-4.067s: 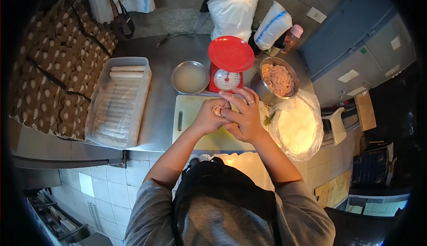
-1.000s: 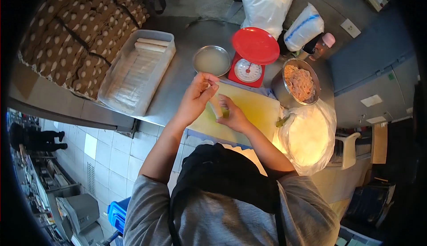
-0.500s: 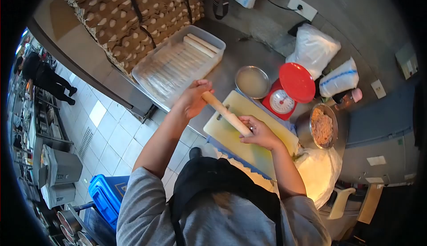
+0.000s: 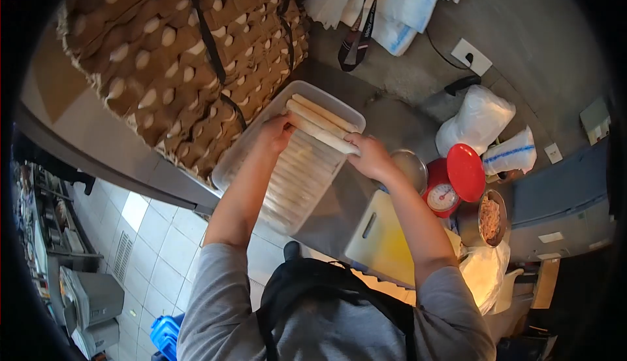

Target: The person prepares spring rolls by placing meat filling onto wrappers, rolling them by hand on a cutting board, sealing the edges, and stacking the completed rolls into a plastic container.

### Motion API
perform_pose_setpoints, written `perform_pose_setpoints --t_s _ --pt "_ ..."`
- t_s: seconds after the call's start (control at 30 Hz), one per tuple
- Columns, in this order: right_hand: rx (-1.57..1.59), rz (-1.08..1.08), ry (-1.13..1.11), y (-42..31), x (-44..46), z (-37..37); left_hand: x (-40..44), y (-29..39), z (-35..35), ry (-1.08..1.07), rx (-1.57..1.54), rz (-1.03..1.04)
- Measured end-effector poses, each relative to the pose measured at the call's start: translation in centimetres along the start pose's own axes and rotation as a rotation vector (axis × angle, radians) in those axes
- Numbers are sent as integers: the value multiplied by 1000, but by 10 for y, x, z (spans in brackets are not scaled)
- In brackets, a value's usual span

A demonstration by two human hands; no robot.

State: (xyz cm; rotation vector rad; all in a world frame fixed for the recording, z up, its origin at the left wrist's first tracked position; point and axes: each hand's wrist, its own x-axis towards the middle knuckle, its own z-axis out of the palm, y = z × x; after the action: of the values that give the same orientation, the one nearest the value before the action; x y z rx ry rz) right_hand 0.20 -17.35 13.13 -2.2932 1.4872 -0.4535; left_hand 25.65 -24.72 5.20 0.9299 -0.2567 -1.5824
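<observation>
My left hand [image 4: 277, 131] and my right hand [image 4: 371, 156] grip opposite ends of a long, pale uncooked spring roll [image 4: 321, 135]. They hold it over the far end of a clear plastic container [image 4: 358, 114]. Right beside it, more spring rolls [image 4: 324, 111] lie along the container's far end. Lower in the container, several rolls sit in a row and look hazy, as if under a clear sheet. Both hands have their fingers closed on the roll ends. Whether the held roll touches the layer below is hard to make out.
A pale cutting board [image 4: 373, 240] lies near my right forearm. Beyond it are a metal bowl [image 4: 418, 177], a red scale [image 4: 443, 196] and a bowl of shredded filling [image 4: 490, 220]. Stacked egg trays [image 4: 163, 54] rise at left. Plastic bags [image 4: 475, 122] stand by the wall.
Both hands have carried the spring roll from above the cutting board leftward and away from me, to the plastic container. The view has shifted toward the container.
</observation>
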Motion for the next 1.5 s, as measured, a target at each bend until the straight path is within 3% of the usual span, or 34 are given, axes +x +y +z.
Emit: perform_pose_setpoints --t_s 0.07,0.1,0.23,0.3,0.5,0.6,1.0,1.17,1.27,1.5 --pt "-115 109 -12 -9 23 11 59 -14 -17 113 -44 -68" --pt "-178 131 -16 -8 34 19 73 -14 -20 71 -188 -139" --pt "-387 174 -73 -2 66 39 103 -29 -22 190 -152 -162" --pt "-418 202 -115 0 73 44 106 -35 -15 267 -279 -154" --pt "-468 237 -79 -2 77 67 55 -20 17 243 -208 -96" --pt "-589 217 -68 -7 75 75 65 -27 15 400 -77 -190" --pt "-809 137 -7 7 83 87 90 -33 6 304 -134 -256" --pt "-767 60 14 -15 72 78 51 -24 7 242 71 -169" --pt "-445 196 -124 -38 62 89 55 -29 -5 113 59 -259" --pt "-560 300 -57 -24 66 111 56 -11 21 42 0 -290"
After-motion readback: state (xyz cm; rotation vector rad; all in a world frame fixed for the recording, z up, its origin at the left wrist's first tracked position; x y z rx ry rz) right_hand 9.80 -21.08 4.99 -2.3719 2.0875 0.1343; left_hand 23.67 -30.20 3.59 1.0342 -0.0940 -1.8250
